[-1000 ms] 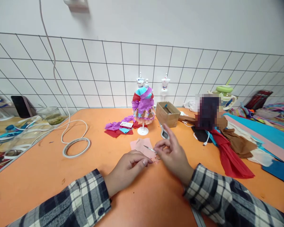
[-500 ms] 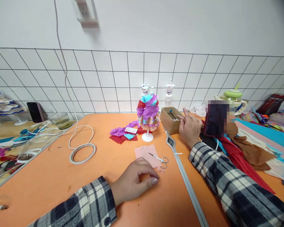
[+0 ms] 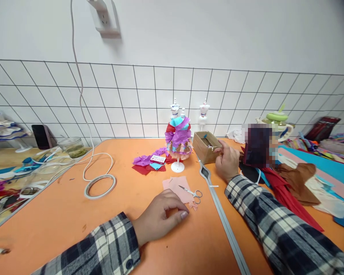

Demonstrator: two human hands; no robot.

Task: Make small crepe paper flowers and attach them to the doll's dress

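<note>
My left hand (image 3: 162,215) rests on the orange table (image 3: 60,229), thumb apart from its loosely curved fingers and nothing held. Just beyond it, small scissors (image 3: 193,194) lie across a pink paper piece (image 3: 174,185), beside tiny pink scraps (image 3: 193,206). My right hand (image 3: 227,159) is at the right rim of a small brown cardboard box (image 3: 205,152), thumb and fingertips drawn together; what they pinch, if anything, is too small to make out. Left of the box stands a mini dress form (image 3: 177,167) wearing a purple, blue and red paper dress (image 3: 180,135).
A tape roll (image 3: 87,187) lies on the left. Crumpled coloured paper (image 3: 145,162) sits beside the dress form. A grey zipper-like strip (image 3: 225,221) runs toward the front edge. To the right are a dark phone (image 3: 258,147), coloured sheets (image 3: 298,179) and a lidded jug (image 3: 276,118).
My right hand has shifted slightly, and its extended index finger has bent down toward the thumb at the box rim. The view has turned a little; my left hand stays in place.
</note>
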